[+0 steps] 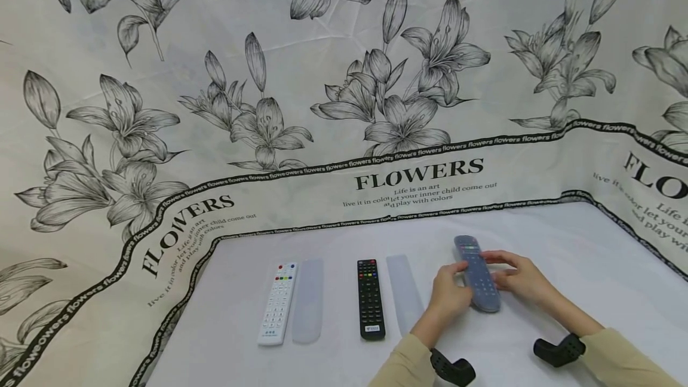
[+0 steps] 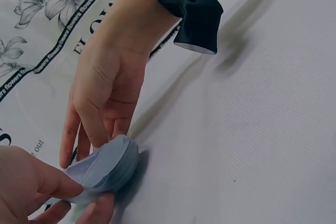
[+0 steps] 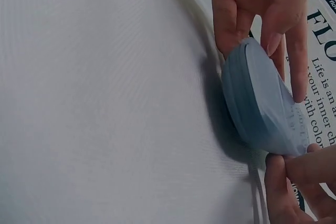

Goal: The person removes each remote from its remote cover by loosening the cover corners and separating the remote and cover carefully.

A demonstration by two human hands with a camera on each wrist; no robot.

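A blue-grey remote control point(image 1: 477, 276) in a translucent cover is held between both hands just above the white cloth. My left hand point(image 1: 450, 291) pinches its left side, fingers near the middle and thumb lower down. On the opposite side, my right hand point(image 1: 518, 279) holds the edge between curled fingers and thumb. The left wrist view shows the cover's rounded end point(image 2: 113, 166) close up, with the left hand point(image 2: 31, 182) at lower left. In the right wrist view the covered remote point(image 3: 260, 98) is tilted, and part of the right hand point(image 3: 299, 182) shows below it.
Left of the hands lie a white remote point(image 1: 278, 303) beside a translucent sleeve point(image 1: 308, 300), then a black remote point(image 1: 371, 300) beside another sleeve point(image 1: 403, 288), partly hidden by the left arm. A flower-printed cloth point(image 1: 344, 88) rises behind. Both wrists carry black camera mounts point(image 1: 559, 351).
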